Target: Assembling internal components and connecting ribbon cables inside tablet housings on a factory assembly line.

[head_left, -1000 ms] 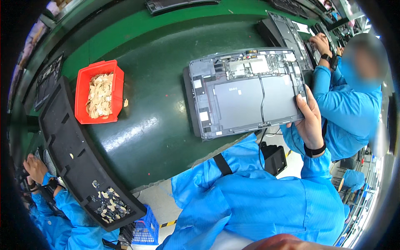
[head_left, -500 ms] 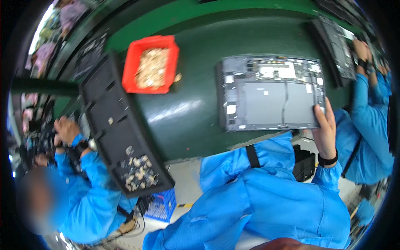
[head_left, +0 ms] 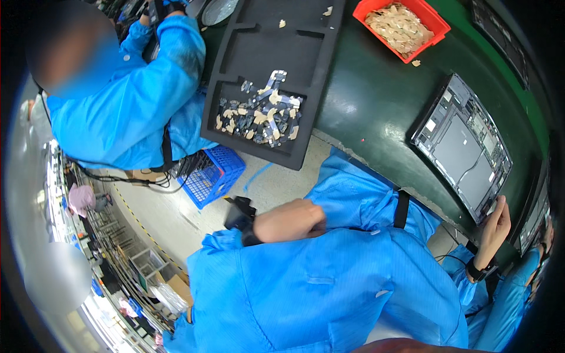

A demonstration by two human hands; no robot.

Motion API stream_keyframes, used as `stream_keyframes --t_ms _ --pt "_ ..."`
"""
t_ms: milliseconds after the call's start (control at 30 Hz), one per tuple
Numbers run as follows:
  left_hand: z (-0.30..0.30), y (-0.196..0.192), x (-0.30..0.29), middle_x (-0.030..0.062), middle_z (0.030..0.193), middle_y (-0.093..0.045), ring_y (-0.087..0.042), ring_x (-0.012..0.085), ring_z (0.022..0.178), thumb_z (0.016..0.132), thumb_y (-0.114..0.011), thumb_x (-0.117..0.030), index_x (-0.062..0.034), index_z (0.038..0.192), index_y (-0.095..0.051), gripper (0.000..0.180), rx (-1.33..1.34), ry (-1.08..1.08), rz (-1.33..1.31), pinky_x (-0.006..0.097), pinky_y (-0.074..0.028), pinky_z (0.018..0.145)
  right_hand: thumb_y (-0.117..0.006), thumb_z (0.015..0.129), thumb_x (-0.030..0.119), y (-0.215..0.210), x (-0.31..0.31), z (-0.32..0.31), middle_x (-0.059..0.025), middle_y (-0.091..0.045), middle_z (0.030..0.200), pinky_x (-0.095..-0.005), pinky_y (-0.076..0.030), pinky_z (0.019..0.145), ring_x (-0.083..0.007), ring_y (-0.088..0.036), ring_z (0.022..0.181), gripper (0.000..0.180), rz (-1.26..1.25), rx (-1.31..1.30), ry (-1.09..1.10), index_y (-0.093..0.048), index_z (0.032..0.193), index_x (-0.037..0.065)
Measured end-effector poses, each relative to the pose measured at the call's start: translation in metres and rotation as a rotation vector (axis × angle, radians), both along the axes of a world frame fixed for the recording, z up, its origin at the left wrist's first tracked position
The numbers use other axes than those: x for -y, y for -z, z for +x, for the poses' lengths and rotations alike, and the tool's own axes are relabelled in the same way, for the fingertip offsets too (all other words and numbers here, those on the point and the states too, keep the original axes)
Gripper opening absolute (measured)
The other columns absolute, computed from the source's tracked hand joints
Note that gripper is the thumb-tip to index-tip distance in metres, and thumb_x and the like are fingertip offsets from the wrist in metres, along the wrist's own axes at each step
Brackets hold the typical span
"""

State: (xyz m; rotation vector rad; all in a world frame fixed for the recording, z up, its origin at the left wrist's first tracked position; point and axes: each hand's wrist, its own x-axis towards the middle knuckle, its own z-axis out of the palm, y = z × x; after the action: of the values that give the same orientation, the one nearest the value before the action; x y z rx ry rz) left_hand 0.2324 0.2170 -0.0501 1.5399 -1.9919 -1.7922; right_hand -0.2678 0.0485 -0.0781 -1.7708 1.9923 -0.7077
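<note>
— What's the surface like?
— A dark green worktop (head_left: pixel 376 100) with a curved front edge, in a crowded workshop; bare floor and a blue crate (head_left: pixel 210 175) lie below it.
— And the opened tablet (head_left: pixel 462 147)?
— Flat near the worktop's front edge, on the right. The right hand (head_left: pixel 493 226) grips its near corner, fingers (head_left: pixel 500 207) curled round the rim.
— The left hand (head_left: pixel 291 219)?
— A loose fist against the blue coat, holding nothing that I can see.
— Open room?
— Bare green between the tablet and the black foam tray (head_left: pixel 271 76), which overhangs the edge. A red bin (head_left: pixel 432 20) stands beyond.
</note>
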Motion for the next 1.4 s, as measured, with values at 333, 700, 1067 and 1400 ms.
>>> stream_keyframes --t_ms 333,700,1067,1400 --pt "0.087 -0.032 0.094 0.0180 0.130 -0.071 -0.068 0.0364 0.118 0.097 -0.071 -0.003 -0.0056 0.134 -0.072 0.037 0.621 -0.596 -1.182 0.040 -0.054 0.101 -0.062 0.111 0.018 0.034 -0.010 0.022 -0.0009 -0.068 0.097 -0.0202 -0.044 0.081 -0.0061 -0.057 0.090 0.025 -0.247 0.257 -0.070 -0.072 0.112 -0.005" --pt "0.103 -0.023 0.109 0.0102 0.103 -0.079 -0.073 0.0304 0.102 0.089 -0.077 -0.011 -0.0054 0.104 -0.082 0.017 0.620 -0.569 -1.067 0.040 -0.055 0.089 -0.063 0.111 0.018 0.055 -0.016 0.019 -0.0035 -0.073 0.112 -0.0220 -0.047 0.092 -0.0083 -0.063 0.102 0.027 -0.406 0.427 0.096 -0.072 0.120 -0.005" --pt "-0.024 -0.058 0.103 0.0120 0.089 -0.077 -0.068 0.0124 0.085 0.097 -0.075 -0.002 0.0073 0.105 -0.079 0.013 -0.176 -1.029 -1.006 0.032 -0.057 0.083 -0.067 0.105 0.012 -0.060 -0.061 0.141 -0.0070 -0.075 0.093 -0.0267 -0.053 0.072 -0.0121 -0.069 0.079 0.024 0.027 0.750 -0.325 -0.074 0.122 -0.004" --pt "-0.160 -0.006 0.121 0.0148 0.104 -0.081 -0.073 0.0140 0.085 0.099 -0.075 -0.002 0.0072 0.118 -0.077 0.021 -0.757 -0.747 -0.242 0.028 -0.060 0.076 -0.065 0.106 0.001 -0.043 -0.038 0.173 -0.0200 -0.079 0.113 -0.0322 -0.059 0.094 -0.0208 -0.075 0.106 0.024 -0.247 1.074 -0.248 -0.072 0.127 -0.008"
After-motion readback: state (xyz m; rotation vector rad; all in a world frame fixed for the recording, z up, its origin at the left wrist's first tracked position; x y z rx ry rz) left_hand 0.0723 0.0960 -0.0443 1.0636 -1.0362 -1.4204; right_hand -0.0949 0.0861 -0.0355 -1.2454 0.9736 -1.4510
